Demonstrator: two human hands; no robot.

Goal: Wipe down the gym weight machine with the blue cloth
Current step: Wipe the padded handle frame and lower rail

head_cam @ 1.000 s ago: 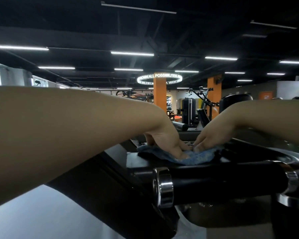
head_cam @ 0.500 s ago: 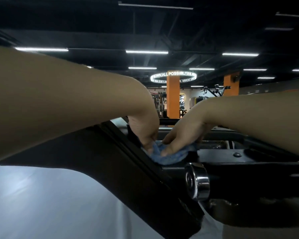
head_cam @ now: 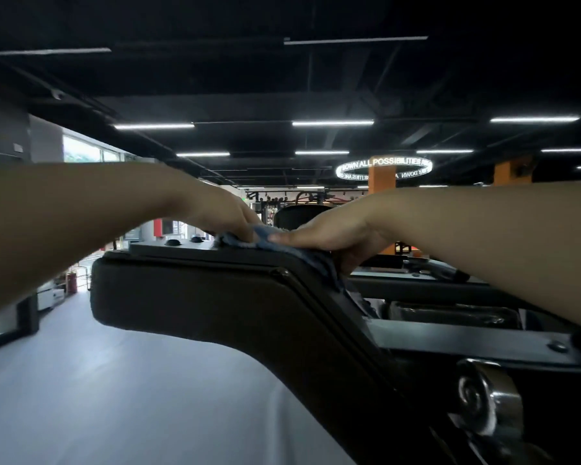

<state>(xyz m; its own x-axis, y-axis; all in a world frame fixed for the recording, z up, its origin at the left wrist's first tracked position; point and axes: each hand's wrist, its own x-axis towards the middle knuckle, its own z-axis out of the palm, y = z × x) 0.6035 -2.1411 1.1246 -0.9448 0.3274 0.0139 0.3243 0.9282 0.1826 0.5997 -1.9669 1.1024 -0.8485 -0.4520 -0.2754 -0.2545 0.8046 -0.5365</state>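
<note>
The blue cloth (head_cam: 268,239) lies on the top edge of the weight machine's black padded arm (head_cam: 198,290), with one end draping down its right side. My left hand (head_cam: 227,214) reaches in from the left and grips the cloth's bunched left end with its fingers bent down. From the right, my right hand (head_cam: 332,233) presses flat on the cloth with straight fingers, its thumb hanging down the side of the pad. Both forearms cross the view at the height of the pad.
A chrome roller end (head_cam: 488,406) and a black metal frame plate (head_cam: 467,335) sit at the lower right. Grey floor (head_cam: 114,397) spreads on the left. Orange pillars (head_cam: 381,177), other machines and a lit ring sign (head_cam: 383,166) stand behind.
Both hands and the cloth have slid from the flat frame plate by the chrome roller up along the machine onto the top of the padded arm. The view has turned left.
</note>
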